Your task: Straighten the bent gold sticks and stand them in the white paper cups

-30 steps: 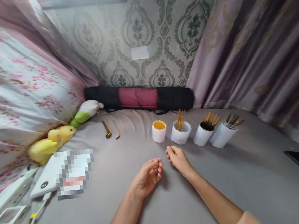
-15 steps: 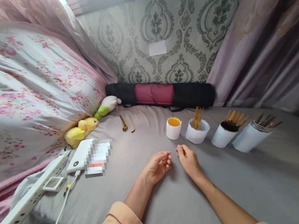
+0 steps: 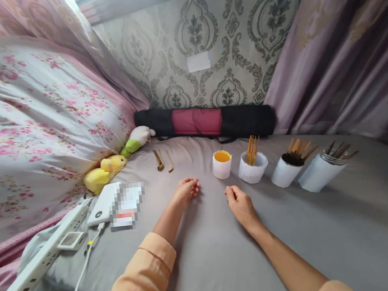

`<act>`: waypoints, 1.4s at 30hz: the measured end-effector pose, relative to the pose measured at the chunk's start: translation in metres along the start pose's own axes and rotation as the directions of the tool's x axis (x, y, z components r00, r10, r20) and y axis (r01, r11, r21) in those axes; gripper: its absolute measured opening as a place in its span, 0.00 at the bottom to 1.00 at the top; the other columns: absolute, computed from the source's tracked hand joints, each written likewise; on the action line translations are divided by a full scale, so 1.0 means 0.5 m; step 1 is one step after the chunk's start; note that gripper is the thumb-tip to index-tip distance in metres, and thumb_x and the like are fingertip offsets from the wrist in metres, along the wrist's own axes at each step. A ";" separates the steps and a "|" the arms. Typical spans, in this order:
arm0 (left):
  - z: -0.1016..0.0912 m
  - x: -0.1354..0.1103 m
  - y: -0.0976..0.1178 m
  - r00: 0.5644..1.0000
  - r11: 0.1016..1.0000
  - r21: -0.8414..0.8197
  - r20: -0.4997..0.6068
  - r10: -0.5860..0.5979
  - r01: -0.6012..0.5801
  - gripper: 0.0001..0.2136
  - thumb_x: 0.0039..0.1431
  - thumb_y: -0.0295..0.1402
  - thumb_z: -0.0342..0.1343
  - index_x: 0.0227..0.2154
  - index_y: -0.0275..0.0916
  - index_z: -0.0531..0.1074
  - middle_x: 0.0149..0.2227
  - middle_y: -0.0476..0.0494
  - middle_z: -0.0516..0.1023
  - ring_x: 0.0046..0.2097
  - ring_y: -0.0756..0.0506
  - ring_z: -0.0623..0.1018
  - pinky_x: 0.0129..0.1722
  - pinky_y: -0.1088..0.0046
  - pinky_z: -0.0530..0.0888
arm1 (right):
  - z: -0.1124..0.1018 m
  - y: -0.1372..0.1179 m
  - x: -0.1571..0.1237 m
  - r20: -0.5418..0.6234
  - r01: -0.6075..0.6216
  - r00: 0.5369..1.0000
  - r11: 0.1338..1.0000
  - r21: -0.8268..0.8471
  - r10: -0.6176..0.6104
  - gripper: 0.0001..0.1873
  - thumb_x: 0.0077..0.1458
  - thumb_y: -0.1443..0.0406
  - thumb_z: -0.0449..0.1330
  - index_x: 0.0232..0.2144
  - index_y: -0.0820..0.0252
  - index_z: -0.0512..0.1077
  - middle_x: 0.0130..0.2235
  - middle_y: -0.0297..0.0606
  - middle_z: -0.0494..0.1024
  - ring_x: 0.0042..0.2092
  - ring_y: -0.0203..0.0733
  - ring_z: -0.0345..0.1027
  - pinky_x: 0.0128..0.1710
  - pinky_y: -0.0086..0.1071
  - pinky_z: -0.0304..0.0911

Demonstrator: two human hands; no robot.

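My left hand [image 3: 186, 190] hovers low over the grey sheet, fingers loosely curled and partly apart, with nothing seen in it. Beyond it to the left lie thin gold-coloured rods with short bent ends [image 3: 158, 161], and a single similar rod [image 3: 170, 160] apart from them. My right hand [image 3: 241, 206] is closed in a loose fist, back towards me; nothing sticks out of it. Just past it stands a small white cup with a yellow-orange inside [image 3: 222, 168]. Right of that is a white bowl-like cup [image 3: 253, 172] with brownish-yellow sticks [image 3: 252, 151] standing in it.
Two taller white-wrapped containers [image 3: 286, 173] [image 3: 322, 174] with sticks stand tilted in view at right. A black and maroon long bag [image 3: 196, 121] lies along the wall. At left are plush toys [image 3: 103, 172], a power bank [image 3: 105, 204], its cable and a power strip [image 3: 41, 265].
My left hand has moved forward and left, away from my right hand, towards the gold-coloured rods. The right hand has stayed nearly in place. The view has shifted slightly.
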State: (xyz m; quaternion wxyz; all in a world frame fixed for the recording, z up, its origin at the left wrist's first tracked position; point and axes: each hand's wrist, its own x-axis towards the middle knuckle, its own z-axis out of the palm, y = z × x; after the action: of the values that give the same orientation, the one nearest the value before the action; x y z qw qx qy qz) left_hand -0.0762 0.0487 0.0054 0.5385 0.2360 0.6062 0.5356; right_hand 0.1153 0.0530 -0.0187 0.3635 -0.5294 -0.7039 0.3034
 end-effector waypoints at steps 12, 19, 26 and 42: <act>-0.067 0.084 0.039 0.932 0.882 0.463 -0.274 0.235 -0.086 0.03 0.46 0.26 0.53 0.27 0.33 0.67 0.20 0.46 0.70 0.18 0.54 0.67 0.18 0.80 0.60 | -0.001 -0.001 -0.002 -0.003 0.013 1.000 1.000 -0.010 -0.013 0.21 0.56 0.53 0.42 0.26 0.57 0.68 0.25 0.36 0.73 0.24 0.36 0.62 0.24 0.26 0.52; -0.111 0.113 0.063 0.859 0.701 0.712 -0.332 0.389 -0.043 0.08 0.44 0.26 0.51 0.29 0.33 0.72 0.25 0.43 0.74 0.29 0.48 0.74 0.28 0.77 0.66 | 0.001 0.003 0.001 -0.004 0.016 1.000 1.000 -0.006 -0.016 0.20 0.57 0.54 0.43 0.27 0.59 0.68 0.25 0.36 0.73 0.25 0.35 0.62 0.24 0.25 0.51; -0.138 0.122 0.078 0.830 0.527 0.850 -0.299 0.471 0.006 0.09 0.48 0.28 0.50 0.30 0.34 0.74 0.33 0.39 0.77 0.39 0.44 0.74 0.37 0.74 0.67 | 0.002 0.004 0.000 -0.007 0.017 1.000 1.000 -0.009 -0.017 0.20 0.56 0.55 0.43 0.27 0.59 0.69 0.25 0.36 0.72 0.24 0.34 0.61 0.24 0.25 0.51; -0.154 0.131 0.094 0.834 0.329 0.943 -0.226 0.503 0.058 0.11 0.49 0.27 0.47 0.33 0.35 0.74 0.37 0.38 0.76 0.41 0.45 0.74 0.36 0.75 0.66 | 0.001 0.000 -0.002 -0.002 0.006 1.000 1.000 -0.010 -0.006 0.20 0.56 0.54 0.43 0.27 0.59 0.68 0.24 0.36 0.71 0.24 0.35 0.60 0.24 0.26 0.50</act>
State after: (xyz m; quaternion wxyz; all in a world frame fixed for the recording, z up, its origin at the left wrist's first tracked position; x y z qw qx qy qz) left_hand -0.1797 0.0895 0.0097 0.0569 0.4386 0.8716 0.2116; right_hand 0.1153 0.0520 -0.0192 0.3625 -0.5296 -0.7066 0.2980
